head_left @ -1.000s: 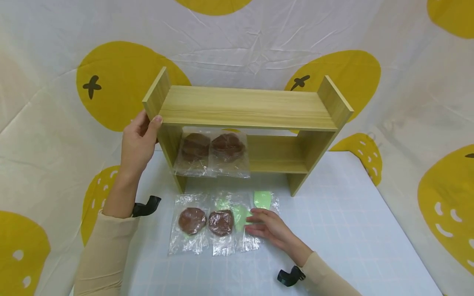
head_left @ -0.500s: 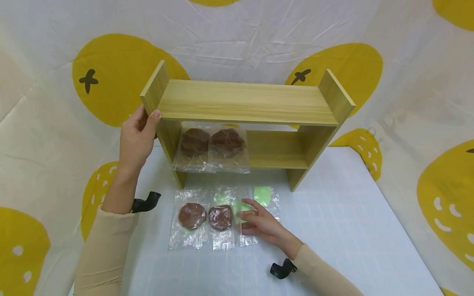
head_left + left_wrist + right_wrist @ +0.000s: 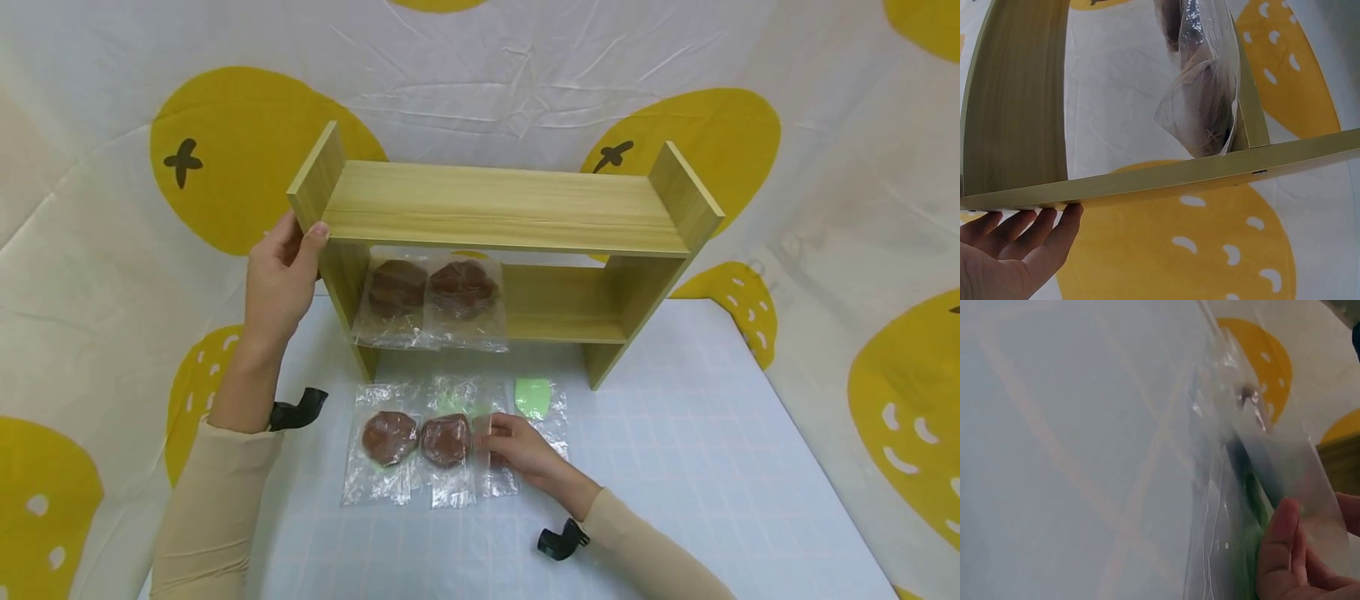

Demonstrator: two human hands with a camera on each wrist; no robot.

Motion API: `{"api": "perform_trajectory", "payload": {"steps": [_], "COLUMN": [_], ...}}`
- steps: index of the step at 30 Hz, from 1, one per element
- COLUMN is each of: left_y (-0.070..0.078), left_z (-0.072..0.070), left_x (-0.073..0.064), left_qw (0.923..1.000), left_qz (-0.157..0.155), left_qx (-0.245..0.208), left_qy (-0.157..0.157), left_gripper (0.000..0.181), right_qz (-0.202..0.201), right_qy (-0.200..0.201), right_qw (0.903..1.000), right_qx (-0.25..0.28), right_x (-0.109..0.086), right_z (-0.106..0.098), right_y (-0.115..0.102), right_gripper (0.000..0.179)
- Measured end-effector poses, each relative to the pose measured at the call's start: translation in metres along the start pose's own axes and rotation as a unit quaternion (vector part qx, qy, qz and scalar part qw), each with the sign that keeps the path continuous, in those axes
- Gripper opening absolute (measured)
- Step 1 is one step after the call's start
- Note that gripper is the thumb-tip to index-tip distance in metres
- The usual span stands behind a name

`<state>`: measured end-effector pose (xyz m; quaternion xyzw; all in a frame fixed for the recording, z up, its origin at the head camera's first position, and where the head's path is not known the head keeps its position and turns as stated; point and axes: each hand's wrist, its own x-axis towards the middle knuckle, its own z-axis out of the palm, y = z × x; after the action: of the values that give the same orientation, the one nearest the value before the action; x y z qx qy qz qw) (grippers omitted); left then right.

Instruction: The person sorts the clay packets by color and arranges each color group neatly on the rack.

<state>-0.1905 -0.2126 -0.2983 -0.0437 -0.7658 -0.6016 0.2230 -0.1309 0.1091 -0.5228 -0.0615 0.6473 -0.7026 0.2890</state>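
Note:
My left hand (image 3: 281,279) grips the left side panel of a small wooden shelf (image 3: 506,204), thumb at the front edge and fingers on the outside. In the left wrist view, its fingertips touch the panel (image 3: 1166,184). My right hand (image 3: 528,452) pinches a clear plastic bag (image 3: 1300,481) between thumb and fingers, at the right end of a row on the table. Left of it lie two bags with round brown pieces (image 3: 390,438), (image 3: 446,441). A bag with a light green piece (image 3: 532,397) lies behind the right hand.
Two bagged brown pieces (image 3: 396,287), (image 3: 463,289) stand on the left of the middle shelf board, their bags overhanging its front. A pale checked cloth (image 3: 675,483) covers the table. A white curtain with yellow shapes (image 3: 262,158) hangs behind.
My right hand has moved left, and its spread fingers have closed on a clear bag's edge. The left hand keeps its grip on the shelf.

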Motion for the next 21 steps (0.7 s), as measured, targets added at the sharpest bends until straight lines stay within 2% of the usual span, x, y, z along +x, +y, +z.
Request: {"api": "perform_trajectory", "payload": {"steps": [4,10,16,21], "left_y": [-0.001,0.000,0.000,0.000], "left_z": [-0.001,-0.001,0.000,0.000], "left_x": [-0.001,-0.002,0.000,0.000], "left_qw": [1.0000,0.9999,1.0000,1.0000], "left_qz": [0.000,-0.005,0.001,0.004], "left_qx": [0.003,0.012,0.007,0.001], "left_qy": [0.001,0.005,0.003,0.001], "left_gripper": [0.045,0.045,0.045,0.045], "right_qz": [0.006,0.047,0.054,0.047], "right_qy": [-0.018,-0.064,-0.056,-0.049], "right_qw": [0.9997,0.9924,0.9865,0.9844], "right_qx": [0.012,0.093,0.144,0.162], "right_x": [-0.001,-0.004,-0.005,-0.007], "right_z": [0.002,0.004,0.002,-0.007], "right_y": [-0.002,-0.003,0.002,0.004], "right_gripper": [0.053,0.074,0.079,0.078]}}
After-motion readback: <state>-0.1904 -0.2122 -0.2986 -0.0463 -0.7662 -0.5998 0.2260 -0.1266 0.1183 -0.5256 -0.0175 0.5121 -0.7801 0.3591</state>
